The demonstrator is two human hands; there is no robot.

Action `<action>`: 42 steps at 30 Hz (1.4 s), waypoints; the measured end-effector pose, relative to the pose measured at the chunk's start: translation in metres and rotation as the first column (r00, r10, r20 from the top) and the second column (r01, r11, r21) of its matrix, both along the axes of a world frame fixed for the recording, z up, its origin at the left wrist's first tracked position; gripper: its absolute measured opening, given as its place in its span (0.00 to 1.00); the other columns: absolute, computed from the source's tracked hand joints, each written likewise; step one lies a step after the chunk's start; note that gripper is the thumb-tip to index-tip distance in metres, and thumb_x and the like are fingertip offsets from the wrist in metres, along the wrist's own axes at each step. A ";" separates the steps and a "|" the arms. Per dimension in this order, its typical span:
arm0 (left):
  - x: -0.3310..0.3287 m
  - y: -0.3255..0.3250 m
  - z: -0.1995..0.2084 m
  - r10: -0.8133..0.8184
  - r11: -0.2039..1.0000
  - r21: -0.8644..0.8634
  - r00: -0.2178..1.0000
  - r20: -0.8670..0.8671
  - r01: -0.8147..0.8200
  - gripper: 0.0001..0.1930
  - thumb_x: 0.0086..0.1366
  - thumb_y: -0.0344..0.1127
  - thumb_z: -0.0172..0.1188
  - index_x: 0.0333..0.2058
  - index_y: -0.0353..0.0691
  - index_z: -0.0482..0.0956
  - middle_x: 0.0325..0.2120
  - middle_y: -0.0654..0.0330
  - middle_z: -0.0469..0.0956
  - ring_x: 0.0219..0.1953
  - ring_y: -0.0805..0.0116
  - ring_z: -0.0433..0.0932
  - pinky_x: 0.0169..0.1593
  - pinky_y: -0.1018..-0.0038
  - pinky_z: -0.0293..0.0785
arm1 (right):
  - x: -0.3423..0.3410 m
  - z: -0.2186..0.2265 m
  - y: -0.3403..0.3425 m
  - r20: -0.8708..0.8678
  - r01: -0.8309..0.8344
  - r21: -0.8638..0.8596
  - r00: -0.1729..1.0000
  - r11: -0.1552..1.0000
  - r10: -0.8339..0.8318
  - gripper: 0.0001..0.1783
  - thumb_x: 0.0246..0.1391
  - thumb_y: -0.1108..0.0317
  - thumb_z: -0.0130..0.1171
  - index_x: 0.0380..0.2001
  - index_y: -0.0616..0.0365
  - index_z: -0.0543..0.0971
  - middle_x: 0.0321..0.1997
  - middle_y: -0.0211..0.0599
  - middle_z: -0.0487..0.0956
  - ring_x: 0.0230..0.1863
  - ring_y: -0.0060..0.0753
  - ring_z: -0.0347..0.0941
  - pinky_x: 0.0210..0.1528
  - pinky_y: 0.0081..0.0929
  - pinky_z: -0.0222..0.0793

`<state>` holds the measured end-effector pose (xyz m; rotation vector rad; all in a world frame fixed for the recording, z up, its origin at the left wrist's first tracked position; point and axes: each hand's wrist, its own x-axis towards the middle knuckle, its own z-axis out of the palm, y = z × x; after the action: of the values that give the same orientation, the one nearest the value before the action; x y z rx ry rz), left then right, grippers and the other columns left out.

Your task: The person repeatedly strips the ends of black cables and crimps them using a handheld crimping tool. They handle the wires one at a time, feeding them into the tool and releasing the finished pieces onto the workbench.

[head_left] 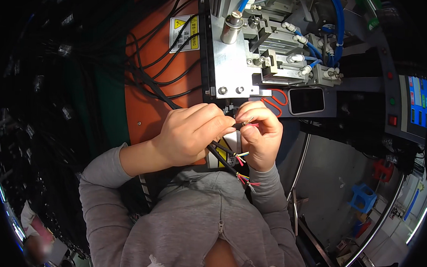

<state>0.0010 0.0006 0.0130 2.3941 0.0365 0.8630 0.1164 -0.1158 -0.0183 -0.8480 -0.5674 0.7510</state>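
My left hand (192, 130) is closed around a bundle of black cables, with several cable ends hanging out below it. Those loose ends (241, 177) are stripped and show thin red, yellow, blue and white wires. My right hand (260, 133) meets it in front of the machine, thumb and fingers pinching the coloured wires (252, 124) at the end of one cable. The fingertips of both hands nearly touch. From my left hand the black cables (151, 84) run up and to the left across an orange panel.
A metal fixture (232, 63) with pneumatic cylinders and blue hoses stands just beyond my hands. Right of it lie red-handled scissors (278, 102) and a dark phone (307, 100). A control screen (417, 105) is at far right. A blue stool (363, 197) stands on the floor.
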 end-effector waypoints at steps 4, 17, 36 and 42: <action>-0.002 -0.001 0.003 0.017 1.000 0.005 0.998 -0.052 -0.017 0.08 0.50 0.26 0.66 0.29 0.33 0.77 0.21 0.59 0.73 0.20 0.65 0.74 0.21 0.73 0.68 | 0.007 0.008 -0.003 0.344 0.160 -0.200 0.935 0.967 -0.084 0.06 0.41 0.80 0.67 0.25 0.65 0.80 0.29 0.38 0.78 0.32 0.29 0.73 0.38 0.23 0.69; -0.005 0.000 -0.008 0.095 0.955 0.288 0.994 -0.051 -0.076 0.13 0.46 0.30 0.61 0.35 0.37 0.81 0.20 0.67 0.69 0.20 0.74 0.69 0.18 0.77 0.64 | 0.026 0.013 -0.018 0.222 -0.036 -0.473 0.962 0.880 0.159 0.06 0.47 0.76 0.63 0.24 0.64 0.76 0.24 0.34 0.76 0.28 0.21 0.71 0.31 0.20 0.65; 0.002 -0.014 -0.014 0.258 0.869 0.474 0.947 -0.192 -0.141 0.15 0.47 0.30 0.60 0.38 0.42 0.82 0.20 0.68 0.63 0.19 0.78 0.65 0.18 0.81 0.62 | 0.012 -0.028 -0.002 0.719 0.406 -0.373 0.695 0.835 -0.017 0.02 0.45 0.79 0.57 0.23 0.63 0.74 0.23 0.36 0.72 0.27 0.31 0.67 0.30 0.25 0.63; 0.003 -0.007 -0.015 0.214 0.891 0.435 0.966 -0.146 -0.131 0.10 0.46 0.31 0.60 0.30 0.38 0.78 0.21 0.68 0.65 0.22 0.79 0.69 0.21 0.83 0.65 | 0.016 -0.026 -0.003 0.360 0.187 -0.606 0.931 0.773 0.057 0.01 0.48 0.78 0.58 0.26 0.65 0.76 0.25 0.35 0.76 0.28 0.22 0.70 0.32 0.19 0.65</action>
<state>0.0042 -0.0064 -0.0022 2.9152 0.1561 0.7777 0.1328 -0.1191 -0.0438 -1.6611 -0.6091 0.7316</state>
